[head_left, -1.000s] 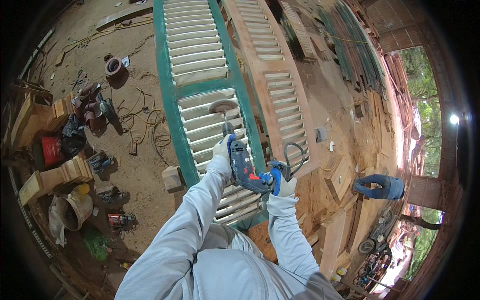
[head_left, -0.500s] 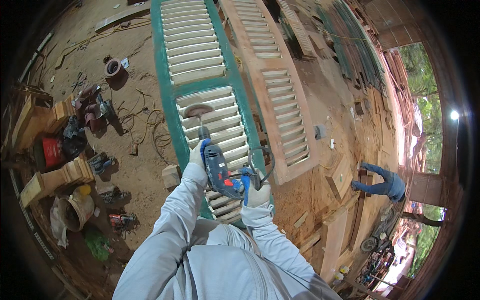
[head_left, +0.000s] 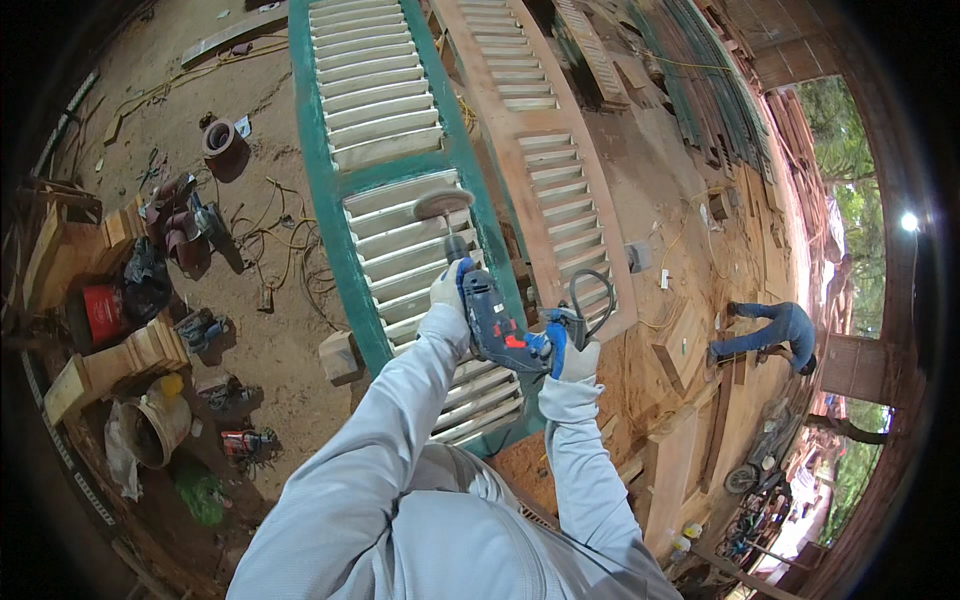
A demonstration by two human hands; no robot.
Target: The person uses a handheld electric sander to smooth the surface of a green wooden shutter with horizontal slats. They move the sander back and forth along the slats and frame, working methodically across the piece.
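I hold a dark blue power drill (head_left: 487, 312) in both gloved hands above a louvred shutter. My left hand (head_left: 450, 288) is closed around the drill's front part, just behind the chuck. At the rear handle my right hand (head_left: 574, 354) is wrapped, with the black cord looping up beside it. A round brown sanding disc (head_left: 443, 204) turns up at the drill's tip, over the pale slats near the right stile; whether it touches the wood I cannot tell. The shutter (head_left: 345, 262) has a green painted frame and whitish slats.
A second shutter (head_left: 592, 205) with a bare wood frame lies to the right. On the dirt floor at left are cords (head_left: 268, 235), a clay-coloured pot (head_left: 222, 140), a bucket (head_left: 155, 425) and a red tool (head_left: 247, 442). A person (head_left: 775, 335) bends over boards at right.
Both hands and the drill have moved right and slightly up. The disc has shifted from the left-middle of the slats toward the right stile.
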